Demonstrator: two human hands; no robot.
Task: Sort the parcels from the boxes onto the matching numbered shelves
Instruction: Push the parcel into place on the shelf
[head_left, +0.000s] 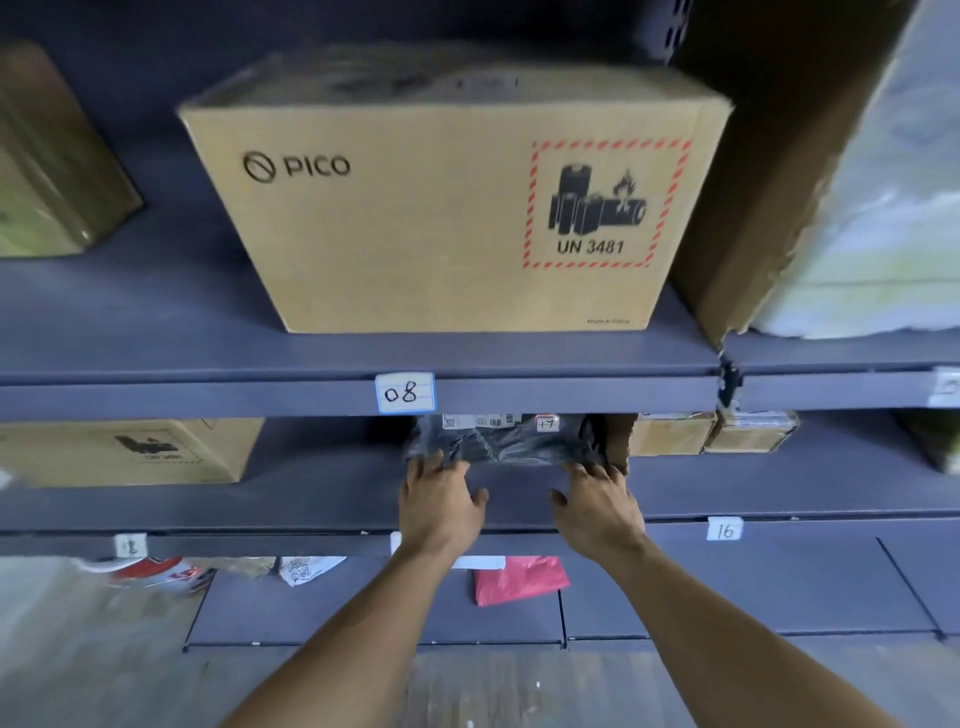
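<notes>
Grey-blue metal shelves fill the view, and a grey floor (467, 686) is seen below them. The top shelf (156, 312) is marked on its front edge by an 08 label (404, 393), and a PICO box (441, 218) is set at its middle, near the front edge. On the middle shelf (322, 493) a black parcel (498, 441) lies just under that label, with a brown box (130, 449) well apart to the left and two small boxes (670, 434) close on the right. The left grip (441, 506) is released, its fingers laid straight against the parcel's front left corner; the right grip (597, 512) is likewise released, its fingers touching the front right corner. Both thumbs are spread clear of the parcel. A 16 label (724, 530) is fixed to the middle shelf's front edge at the right, and a pink bag (519, 579) lies on the bottom shelf.

The parcel's rear is hidden by the top shelf's edge, and its small tag (547, 423) cannot be read with certainty. A label under the left wrist is mostly covered. A torn box (769, 182) at the top right is cut off by the frame, and the left-hand label (130, 545) is too blurred to read.
</notes>
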